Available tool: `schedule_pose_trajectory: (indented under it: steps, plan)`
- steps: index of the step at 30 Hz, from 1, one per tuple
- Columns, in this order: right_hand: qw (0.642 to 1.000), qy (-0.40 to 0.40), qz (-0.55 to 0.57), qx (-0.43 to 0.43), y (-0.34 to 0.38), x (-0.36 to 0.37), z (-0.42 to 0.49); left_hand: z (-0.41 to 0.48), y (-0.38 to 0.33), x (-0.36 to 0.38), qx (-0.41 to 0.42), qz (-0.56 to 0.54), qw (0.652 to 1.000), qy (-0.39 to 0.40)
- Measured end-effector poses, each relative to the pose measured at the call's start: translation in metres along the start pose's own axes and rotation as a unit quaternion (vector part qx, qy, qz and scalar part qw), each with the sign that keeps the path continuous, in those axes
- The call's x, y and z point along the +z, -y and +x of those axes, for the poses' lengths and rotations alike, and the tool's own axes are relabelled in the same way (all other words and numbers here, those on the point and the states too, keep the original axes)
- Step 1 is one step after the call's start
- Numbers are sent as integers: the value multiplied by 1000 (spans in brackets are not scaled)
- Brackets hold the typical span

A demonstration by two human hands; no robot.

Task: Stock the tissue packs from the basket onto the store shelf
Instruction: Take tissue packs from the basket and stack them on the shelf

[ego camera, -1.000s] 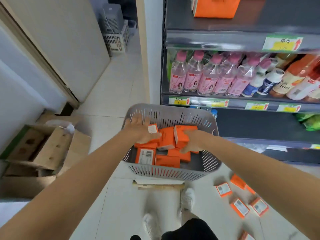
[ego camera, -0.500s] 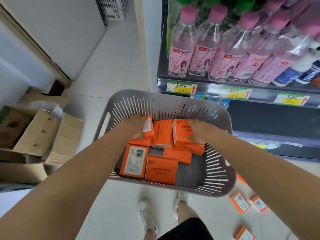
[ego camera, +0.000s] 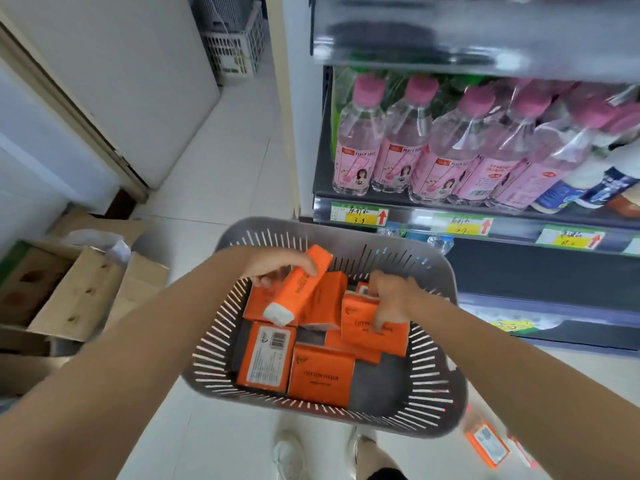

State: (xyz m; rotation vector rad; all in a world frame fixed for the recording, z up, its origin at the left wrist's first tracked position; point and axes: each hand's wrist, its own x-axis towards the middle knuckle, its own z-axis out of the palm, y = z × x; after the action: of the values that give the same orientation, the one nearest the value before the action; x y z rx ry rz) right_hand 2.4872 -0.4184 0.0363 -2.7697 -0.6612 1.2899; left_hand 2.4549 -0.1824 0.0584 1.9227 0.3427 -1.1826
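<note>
Stocking seems barely begun: left hand grips one tissue pack, right hand another, several more lying in the basket.

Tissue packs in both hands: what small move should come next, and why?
Probably lift both hands clear of the basket. The left hand grips a tilted pack raised above the pile, and the right hand has its fingers curled round a second pack lying among the rest.
</note>
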Motion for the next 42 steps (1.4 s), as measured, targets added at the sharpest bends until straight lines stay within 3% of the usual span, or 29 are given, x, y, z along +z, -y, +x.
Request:
schedule_pose_trajectory:
  steps: [4,7,10,14,21,24,27,32,38,42]
  plan:
    - [997,-6,40,-59,15,-43,-42,-62,-38,-24,73,-186,980,23]
    - [992,-13,81,-94,34,-83,-84,-111,-66,-35,102,-259,960,36]
    - [982,0,149,-120,51,-120,-139,-158,-95,-42,129,-253,959,10]
    - [979,-33,143,-138,64,-156,-211,-208,-129,-42,162,-238,956,-53]
    - [978,-111,141,-106,58,-189,-295,-262,-187,-29,248,-151,957,-6]
    - [981,-118,130,-86,44,-201,-320,-274,-220,-25,303,-115,945,-37]
    - [975,-171,117,-76,25,-217,-343,-284,-255,-23,373,-103,920,-62]
    - [950,-277,128,-60,-25,-256,-365,-289,-321,-26,500,-158,843,-122]
    - [941,-301,144,-56,-96,-309,-360,-261,-401,-25,508,-192,822,-171]
    - [942,-309,124,-53,-137,-342,-337,-219,-446,-31,475,-128,820,-292]
